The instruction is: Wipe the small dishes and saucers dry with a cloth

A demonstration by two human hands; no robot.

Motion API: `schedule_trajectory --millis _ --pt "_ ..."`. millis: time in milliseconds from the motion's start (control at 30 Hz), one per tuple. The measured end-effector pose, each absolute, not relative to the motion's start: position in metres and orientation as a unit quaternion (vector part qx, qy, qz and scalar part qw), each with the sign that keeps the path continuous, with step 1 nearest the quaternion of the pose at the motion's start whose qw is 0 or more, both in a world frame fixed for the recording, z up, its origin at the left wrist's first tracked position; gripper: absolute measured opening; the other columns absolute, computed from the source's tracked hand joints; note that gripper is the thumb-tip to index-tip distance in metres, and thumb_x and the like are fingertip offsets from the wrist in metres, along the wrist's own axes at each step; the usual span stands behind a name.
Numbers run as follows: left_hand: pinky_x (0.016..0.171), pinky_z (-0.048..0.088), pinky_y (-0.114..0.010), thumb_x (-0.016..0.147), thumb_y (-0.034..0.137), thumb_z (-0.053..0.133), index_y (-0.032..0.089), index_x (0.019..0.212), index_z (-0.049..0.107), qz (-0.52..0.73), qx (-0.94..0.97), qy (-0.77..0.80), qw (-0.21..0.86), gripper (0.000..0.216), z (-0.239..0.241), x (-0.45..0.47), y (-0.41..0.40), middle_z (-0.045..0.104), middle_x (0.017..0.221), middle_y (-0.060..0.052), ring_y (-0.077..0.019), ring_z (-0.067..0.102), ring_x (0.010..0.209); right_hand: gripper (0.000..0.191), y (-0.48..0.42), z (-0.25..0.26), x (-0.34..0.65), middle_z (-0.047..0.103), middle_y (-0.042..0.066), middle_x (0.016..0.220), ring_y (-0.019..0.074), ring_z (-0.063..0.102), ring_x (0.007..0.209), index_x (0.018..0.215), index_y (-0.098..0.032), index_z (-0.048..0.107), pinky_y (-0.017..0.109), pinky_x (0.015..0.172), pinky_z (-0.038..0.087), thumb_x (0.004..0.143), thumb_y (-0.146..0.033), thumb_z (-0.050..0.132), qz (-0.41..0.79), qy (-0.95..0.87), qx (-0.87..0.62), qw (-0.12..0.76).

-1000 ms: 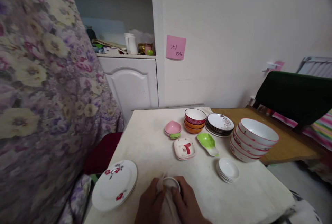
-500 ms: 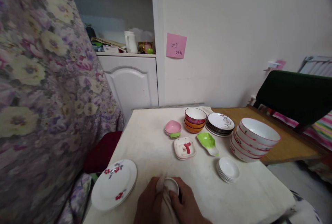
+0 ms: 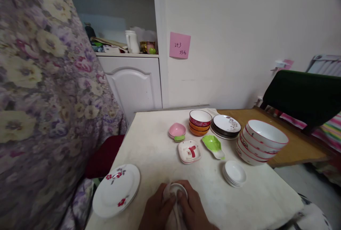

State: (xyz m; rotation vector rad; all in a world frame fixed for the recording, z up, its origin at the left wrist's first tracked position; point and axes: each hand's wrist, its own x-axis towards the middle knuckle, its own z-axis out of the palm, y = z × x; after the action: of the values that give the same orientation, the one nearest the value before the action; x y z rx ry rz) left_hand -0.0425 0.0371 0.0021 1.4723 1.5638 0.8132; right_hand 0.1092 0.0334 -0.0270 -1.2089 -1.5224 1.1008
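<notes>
Close to my body, at the table's near side, both hands are closed around a small white dish point(image 3: 178, 187). A pale cloth point(image 3: 174, 221) hangs down between them and is pressed to the dish's left side and inside. My left hand point(image 3: 157, 206) grips the cloth against the left rim, its thumb over the dish. My right hand point(image 3: 194, 203) clasps the right rim, with its thumb inside. The dish's underside is hidden. Nearest on the right is a stack of small white dishes point(image 3: 234, 173); white flowered plates point(image 3: 106, 194) lie to the left.
Farther back stand square dishes point(image 3: 185, 155), pink dishes point(image 3: 177, 130), a green leaf-shaped dish point(image 3: 213, 144), stacked coloured bowls point(image 3: 199, 123), dark-rimmed plates point(image 3: 225, 123) and large red-rimmed bowls point(image 3: 259, 144). A floral curtain point(image 3: 53, 98) hangs at the left.
My thumbs have moved inward over the dish, and the cloth now reaches into it. The dish has shifted slightly to the right. The other dishes stay in place.
</notes>
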Motion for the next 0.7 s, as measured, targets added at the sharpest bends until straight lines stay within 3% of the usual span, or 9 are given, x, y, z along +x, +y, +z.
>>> schedule_trajectory --millis 133,333,533,700 --pt "0.079 0.047 -0.031 0.077 0.042 0.056 0.02 0.092 0.062 0.324 0.575 0.628 0.411 0.027 -0.001 -0.043 0.036 0.072 0.089 -0.004 -0.0243 0.064 0.091 0.03 0.031 -0.023 0.11 0.066 0.004 0.11 0.0218 0.058 0.106 0.111 -0.029 0.059 0.036 0.093 0.045 0.093 -0.043 0.04 0.449 -0.601 -0.503 0.428" --pt "0.069 0.043 -0.024 0.08 0.024 0.048 0.024 0.077 0.053 0.288 0.656 0.594 0.366 0.005 0.014 -0.047 0.031 0.066 0.079 0.002 -0.0165 0.061 0.076 0.03 0.031 -0.031 0.106 0.066 0.006 0.114 0.0213 0.06 0.106 0.116 -0.028 0.057 0.035 0.092 0.047 0.094 -0.033 0.038 0.384 -0.667 -0.458 0.444" --pt "0.072 0.042 -0.025 0.082 0.021 0.041 0.026 0.087 0.05 0.312 0.627 0.615 0.361 0.011 0.009 -0.051 0.031 0.063 0.082 0.004 -0.0163 0.059 0.081 0.032 0.033 -0.042 0.103 0.064 0.006 0.116 0.0226 0.059 0.107 0.12 -0.028 0.053 0.036 0.094 0.046 0.089 -0.028 0.048 0.383 -0.664 -0.455 0.453" --pt "0.073 0.042 -0.026 0.082 0.023 0.04 0.025 0.085 0.047 0.312 0.621 0.621 0.362 0.008 0.004 -0.045 0.033 0.061 0.081 0.002 -0.0168 0.059 0.08 0.024 0.037 -0.034 0.107 0.066 0.005 0.099 0.0197 0.062 0.089 0.111 -0.024 0.055 0.031 0.08 0.049 0.089 -0.029 0.047 0.376 -0.649 -0.457 0.478"
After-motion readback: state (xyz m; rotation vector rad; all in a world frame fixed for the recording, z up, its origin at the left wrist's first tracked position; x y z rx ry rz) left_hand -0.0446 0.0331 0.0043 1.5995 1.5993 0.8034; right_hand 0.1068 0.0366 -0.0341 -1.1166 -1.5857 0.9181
